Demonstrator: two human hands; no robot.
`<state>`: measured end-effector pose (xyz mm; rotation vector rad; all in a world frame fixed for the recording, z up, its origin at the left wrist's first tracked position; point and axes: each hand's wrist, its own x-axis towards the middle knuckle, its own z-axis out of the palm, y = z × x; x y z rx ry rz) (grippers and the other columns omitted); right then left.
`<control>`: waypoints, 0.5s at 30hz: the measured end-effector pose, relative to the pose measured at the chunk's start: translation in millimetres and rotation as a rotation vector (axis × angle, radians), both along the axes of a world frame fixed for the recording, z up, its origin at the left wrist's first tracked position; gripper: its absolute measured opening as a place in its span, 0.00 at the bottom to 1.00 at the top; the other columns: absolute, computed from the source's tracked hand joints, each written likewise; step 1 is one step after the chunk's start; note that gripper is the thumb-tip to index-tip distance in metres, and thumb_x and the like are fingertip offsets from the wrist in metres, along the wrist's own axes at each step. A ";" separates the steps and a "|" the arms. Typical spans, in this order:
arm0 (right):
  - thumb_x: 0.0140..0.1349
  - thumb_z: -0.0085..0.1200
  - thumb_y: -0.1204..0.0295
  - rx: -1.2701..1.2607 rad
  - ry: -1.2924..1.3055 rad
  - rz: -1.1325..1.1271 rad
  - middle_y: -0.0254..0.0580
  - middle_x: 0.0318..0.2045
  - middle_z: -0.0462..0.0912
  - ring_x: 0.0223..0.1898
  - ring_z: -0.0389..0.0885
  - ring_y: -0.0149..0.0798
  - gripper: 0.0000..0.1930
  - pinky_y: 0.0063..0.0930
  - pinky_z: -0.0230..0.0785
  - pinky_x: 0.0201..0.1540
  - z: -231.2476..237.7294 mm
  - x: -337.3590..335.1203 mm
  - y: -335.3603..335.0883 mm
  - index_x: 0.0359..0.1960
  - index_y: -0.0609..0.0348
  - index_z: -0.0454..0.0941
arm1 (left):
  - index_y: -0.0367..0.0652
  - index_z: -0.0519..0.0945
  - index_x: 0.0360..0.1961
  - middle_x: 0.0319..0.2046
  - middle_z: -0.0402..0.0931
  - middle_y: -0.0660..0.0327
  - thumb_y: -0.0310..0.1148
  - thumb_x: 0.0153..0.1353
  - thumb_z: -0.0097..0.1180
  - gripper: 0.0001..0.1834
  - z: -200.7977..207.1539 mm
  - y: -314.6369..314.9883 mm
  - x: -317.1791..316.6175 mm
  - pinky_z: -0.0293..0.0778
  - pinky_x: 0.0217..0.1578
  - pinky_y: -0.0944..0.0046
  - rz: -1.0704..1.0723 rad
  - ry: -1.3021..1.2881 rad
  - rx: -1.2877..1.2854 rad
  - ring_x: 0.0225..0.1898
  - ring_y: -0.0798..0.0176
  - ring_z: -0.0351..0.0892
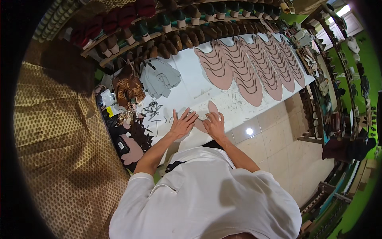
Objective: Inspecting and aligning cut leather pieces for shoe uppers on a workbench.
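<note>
A pink sole-shaped piece (pixel 213 106) lies near the front edge of the white table, partly covered by my hands. My left hand (pixel 184 124) rests on its left side, fingers stretched and somewhat spread, fingertips toward the middle. On the other side, the bent fingers and thumb of my right hand (pixel 214 126) grip the piece. A short dark line shows between the two hands; whether it is a loose strip or an edge, I cannot tell. Thin dark strips (pixel 152 109) lie tangled to the left of my left hand.
Rows of overlapping pink sole pieces (pixel 217 67) cover the table's far right. Grey sheet pieces (pixel 159 77) and leopard-print pieces (pixel 129 89) lie at the left, near dark scraps (pixel 141 137). Shoe racks (pixel 175 26) line the back, more shelves (pixel 336 79) the right. Tiled floor (pixel 274 139) shows beyond the table.
</note>
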<state>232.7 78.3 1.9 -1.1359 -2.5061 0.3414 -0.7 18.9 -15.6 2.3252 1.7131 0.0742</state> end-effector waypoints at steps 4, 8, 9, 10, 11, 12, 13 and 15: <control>0.66 0.63 0.64 -0.026 -0.011 0.035 0.34 0.57 0.81 0.67 0.71 0.41 0.07 0.58 0.49 0.74 -0.5 -1.2 2.3 0.38 0.51 0.90 | 0.65 0.63 0.79 0.81 0.54 0.72 0.47 0.78 0.44 0.30 4.0 2.1 1.1 0.31 0.66 0.09 -0.013 0.010 -0.022 0.83 0.57 0.42; 0.67 0.61 0.65 -0.039 -0.012 0.043 0.35 0.57 0.81 0.69 0.70 0.42 0.09 0.60 0.48 0.75 -2.0 -6.9 -2.6 0.39 0.53 0.89 | 0.65 0.64 0.78 0.81 0.56 0.73 0.46 0.77 0.46 0.30 4.7 2.7 1.1 0.31 0.67 0.09 -0.007 -0.001 -0.022 0.83 0.58 0.43; 0.68 0.60 0.65 -0.050 -0.020 0.046 0.37 0.57 0.81 0.69 0.70 0.42 0.09 0.60 0.48 0.76 -0.9 -8.2 -3.6 0.39 0.55 0.89 | 0.66 0.65 0.78 0.80 0.58 0.74 0.46 0.76 0.47 0.30 3.2 2.1 0.5 0.31 0.68 0.10 0.006 -0.010 0.012 0.83 0.59 0.45; 0.68 0.60 0.65 -0.051 -0.021 0.042 0.37 0.57 0.81 0.69 0.70 0.42 0.09 0.60 0.48 0.76 -2.5 -7.5 -4.6 0.39 0.55 0.89 | 0.66 0.65 0.78 0.80 0.58 0.74 0.46 0.76 0.47 0.30 3.3 2.7 0.4 0.31 0.68 0.10 0.003 -0.010 0.011 0.83 0.59 0.45; 0.68 0.61 0.65 -0.043 -0.018 0.033 0.36 0.57 0.81 0.69 0.70 0.42 0.09 0.61 0.47 0.75 -4.1 -6.9 -4.9 0.39 0.54 0.89 | 0.65 0.64 0.78 0.81 0.56 0.73 0.46 0.77 0.46 0.30 3.4 4.0 0.0 0.30 0.67 0.09 -0.008 -0.011 -0.018 0.83 0.58 0.43; 0.67 0.62 0.64 -0.035 -0.015 0.023 0.35 0.57 0.81 0.68 0.70 0.42 0.09 0.61 0.47 0.75 -5.5 -6.2 -5.0 0.38 0.53 0.89 | 0.65 0.63 0.79 0.81 0.53 0.72 0.47 0.78 0.45 0.30 3.7 5.3 -0.4 0.29 0.66 0.08 -0.019 -0.013 -0.046 0.84 0.56 0.41; 0.67 0.62 0.64 -0.037 -0.015 0.023 0.35 0.57 0.81 0.68 0.70 0.42 0.09 0.61 0.47 0.75 -4.8 -6.3 -5.6 0.38 0.53 0.89 | 0.65 0.63 0.79 0.81 0.53 0.72 0.47 0.78 0.45 0.30 3.0 4.8 -0.9 0.29 0.66 0.08 -0.019 -0.012 -0.047 0.84 0.56 0.41; 0.66 0.62 0.64 -0.050 -0.005 -0.001 0.34 0.56 0.81 0.68 0.71 0.41 0.08 0.61 0.47 0.75 -2.9 -6.4 -5.9 0.38 0.53 0.89 | 0.65 0.64 0.79 0.81 0.54 0.71 0.47 0.77 0.46 0.30 2.1 4.0 -1.5 0.29 0.66 0.08 -0.036 0.027 -0.008 0.84 0.57 0.41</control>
